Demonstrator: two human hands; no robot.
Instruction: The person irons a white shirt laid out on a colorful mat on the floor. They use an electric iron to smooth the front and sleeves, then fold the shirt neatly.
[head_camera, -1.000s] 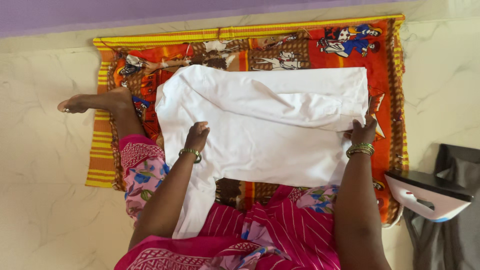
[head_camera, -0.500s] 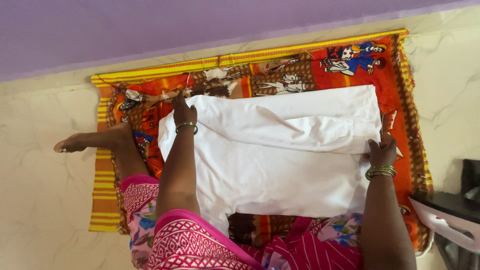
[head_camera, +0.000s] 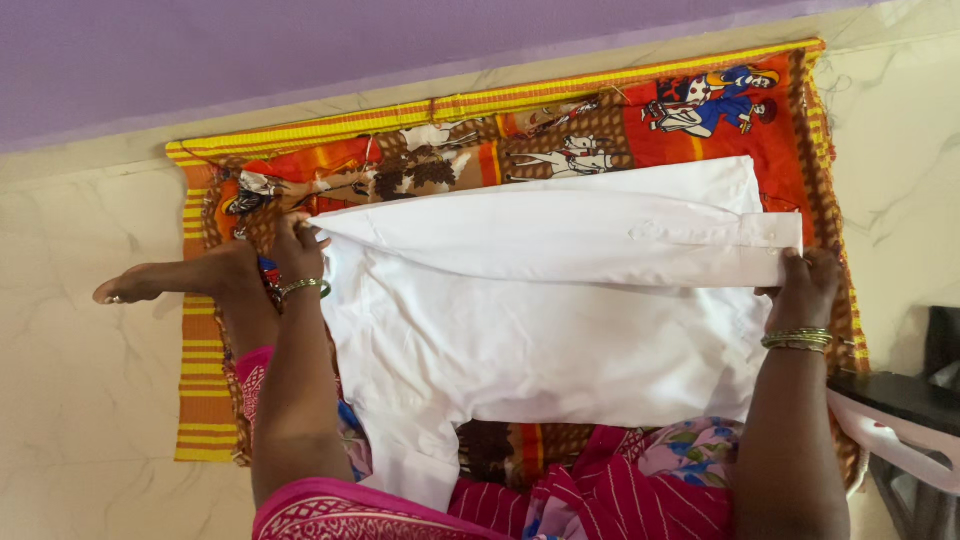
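At the far left, a bare foot (head_camera: 165, 282) rests on the pale marble-patterned floor (head_camera: 90, 400), its heel on the edge of the orange, yellow-striped printed cloth mat (head_camera: 500, 125) that is spread flat against the foot of the purple wall (head_camera: 300, 45). Just right of the heel, the left hand (head_camera: 297, 252), with a green and gold bangle at the wrist, is pinched closed on the left tip of the folded sleeve of the white cotton shirt (head_camera: 540, 340). The shirt lies flat on the mat, filling its middle; the sleeve runs as a long taut band across the shirt's far half, from the left hand to the right one. Beyond the sleeve, the mat's picture border shows bare along the wall. On the near side, a loose white part of the shirt hangs down over the person's pink patterned garment (head_camera: 600, 490), which covers the mat's near edge and hides the shirt's lower left corner. To the right, the right hand (head_camera: 805, 287), with several green and gold bangles, is closed on the sleeve's cuffed end, thumb on top, at the shirt's right edge. Further right, near the right forearm and well apart from the shirt, a white and black clothes iron (head_camera: 900, 425) stands at the picture's edge, partly cut off.
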